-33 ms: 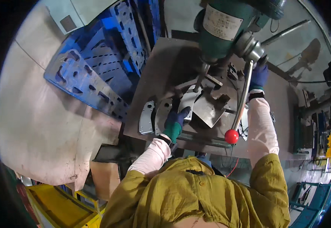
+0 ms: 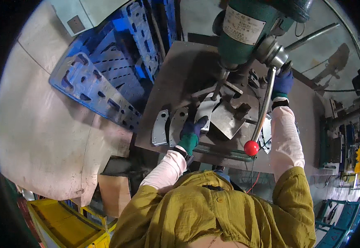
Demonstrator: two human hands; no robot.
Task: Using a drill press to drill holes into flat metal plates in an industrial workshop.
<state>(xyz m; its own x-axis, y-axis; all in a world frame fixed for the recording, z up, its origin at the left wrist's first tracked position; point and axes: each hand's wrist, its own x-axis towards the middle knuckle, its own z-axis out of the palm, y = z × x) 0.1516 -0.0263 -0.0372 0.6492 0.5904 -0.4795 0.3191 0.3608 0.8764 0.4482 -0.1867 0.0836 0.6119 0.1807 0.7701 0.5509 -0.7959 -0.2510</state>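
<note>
1. The curved metal plate (image 2: pixel 205 109) lies on the work table beneath the drill spindle (image 2: pixel 218 86), its far end at the spindle's tip; whether the tip touches it cannot be told. Against the earlier frame its place is unchanged; only the whole view has shifted very slightly.
2. The left hand (image 2: pixel 191 131) pinches the plate's near end, the thumb laid over the top face, just as before. Its glove is dark blue knit with a green cuff.
3. The right hand (image 2: pixel 283 82), gloved alike, is where it was, up beside the dark-tipped end of a feed handle. Its fingers are mostly hidden, so I cannot tell whether they close on it.
4. Two similar arc-shaped plates (image 2: pixel 160 128) lie left of the held one, smooth grey metal with small holes; the nearer to the hand looks duller.
5. Right of the held plate sits a flat, square-cornered steel block (image 2: pixel 228 120) with a dull sheen.
6. The feed lever (image 2: pixel 266 107) is a polished round bar ending in a glossy red ball (image 2: pixel 251 148), sloping down from the green-painted drill head (image 2: pixel 238 39).
7. The table top (image 2: pixel 178 74) is matt brown.
8. Farther left stand blue slotted panels (image 2: pixel 95 89), scuffed, and a large pale, stained sheet (image 2: pixel 43 128).
</note>
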